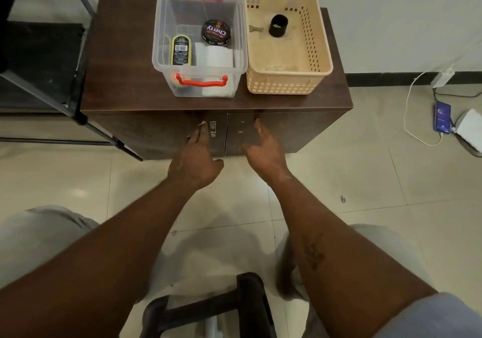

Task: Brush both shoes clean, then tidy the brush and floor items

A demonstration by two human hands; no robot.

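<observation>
both bare arms are reaching forward from the bottom of the frame toward a dark wooden cabinet (273,131) in the upper middle. the left grip (194,160) is lying apart and holding nothing, its straight fingers stretching to the left door just beside the small metal latch (212,128); whether a fingertip is touching the door is too blurred to tell. the right grip (263,149) is also hanging apart and relaxed in front of the right door, clasping nothing.

on the worktop (117,76) a clear plastic box (161,24) with red handles is sitting left of a beige perforated basket (323,37), the two almost touching. inside the box a round "cherry" shoe polish tin (216,32) is leaning at the back, a yellow-rimmed black shoe-shine container (180,50) is lying at front left, and a white cloth (216,57) is lying at front right. the basket is holding a black cylinder (278,25).

low in the frame, beside the right forearm, a dark smeared shape (285,277) on the tiled floor may be a shoe; it is too blurred to tell. at the right edge a phone (442,117) is lying on the floor with a white cable (407,108) running to it.
</observation>
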